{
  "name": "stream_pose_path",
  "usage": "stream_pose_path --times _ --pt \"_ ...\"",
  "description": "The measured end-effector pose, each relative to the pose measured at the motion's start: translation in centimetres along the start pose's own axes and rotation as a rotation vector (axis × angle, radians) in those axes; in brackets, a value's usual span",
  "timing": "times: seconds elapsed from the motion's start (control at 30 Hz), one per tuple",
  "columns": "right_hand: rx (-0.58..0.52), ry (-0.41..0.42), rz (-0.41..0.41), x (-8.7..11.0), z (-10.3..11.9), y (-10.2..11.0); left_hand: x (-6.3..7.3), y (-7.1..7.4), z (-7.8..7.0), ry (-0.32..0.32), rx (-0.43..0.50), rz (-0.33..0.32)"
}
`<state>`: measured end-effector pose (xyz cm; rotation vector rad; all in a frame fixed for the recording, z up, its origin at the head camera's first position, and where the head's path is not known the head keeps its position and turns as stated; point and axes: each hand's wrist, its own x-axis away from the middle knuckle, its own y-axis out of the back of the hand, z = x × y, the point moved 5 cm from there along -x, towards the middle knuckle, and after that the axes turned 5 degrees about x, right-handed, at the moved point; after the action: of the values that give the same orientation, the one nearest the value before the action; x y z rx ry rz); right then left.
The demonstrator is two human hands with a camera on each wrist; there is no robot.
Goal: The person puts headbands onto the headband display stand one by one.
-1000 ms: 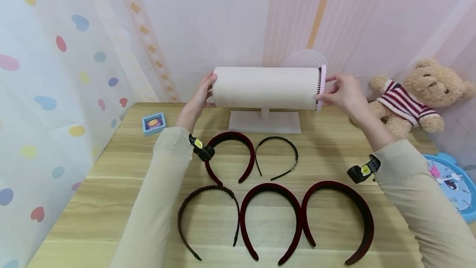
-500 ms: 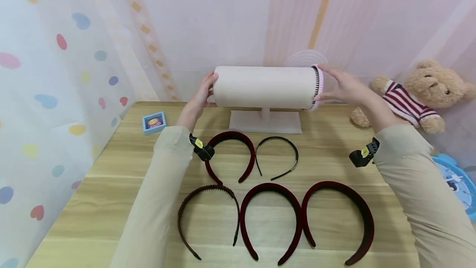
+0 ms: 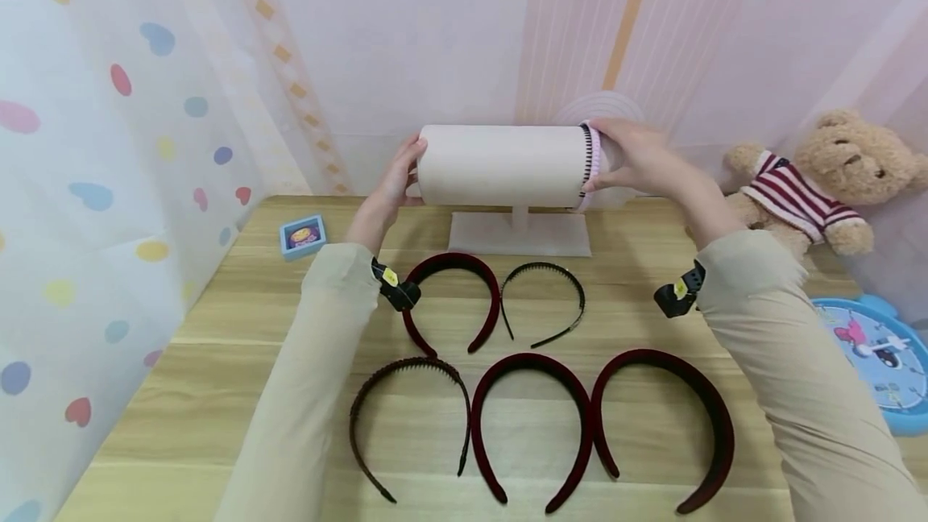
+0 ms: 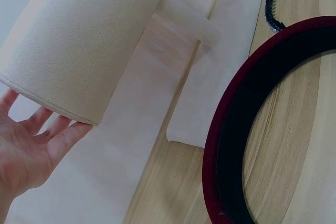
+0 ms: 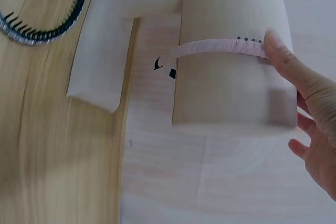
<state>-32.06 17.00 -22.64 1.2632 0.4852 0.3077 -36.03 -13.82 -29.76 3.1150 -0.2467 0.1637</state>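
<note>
A cream cylindrical headband stand [image 3: 500, 163] lies level on a post above its flat base. At its left end my left hand [image 3: 395, 176] holds the rim, with fingertips against the end in the left wrist view. Around the right part of the roll sits a pink toothed headband [image 5: 220, 46]. My right hand [image 3: 634, 155] grips this headband, thumb on the near side and fingers on the far side. Several headbands lie on the table: dark red padded ones [image 3: 532, 361], a brown braided one [image 3: 409, 362] and a thin black toothed one [image 3: 544, 266].
Left of the stand lies a small blue box [image 3: 303, 238]. A teddy bear [image 3: 805, 200] in a striped shirt sits at the right, behind a blue clock [image 3: 877, 353]. A patterned curtain [image 3: 435, 39] hangs behind the wooden table [image 3: 239, 393].
My right hand has slid the pink headband leftward along the roll, from its right end further onto it. My left hand has stayed at the left end.
</note>
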Motion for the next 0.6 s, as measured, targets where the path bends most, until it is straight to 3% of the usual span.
stream_pose_path --times 0.6 --pt "0.057 0.003 0.069 -3.6 3.4 -1.2 0.1 -0.4 0.1 0.018 0.029 0.007"
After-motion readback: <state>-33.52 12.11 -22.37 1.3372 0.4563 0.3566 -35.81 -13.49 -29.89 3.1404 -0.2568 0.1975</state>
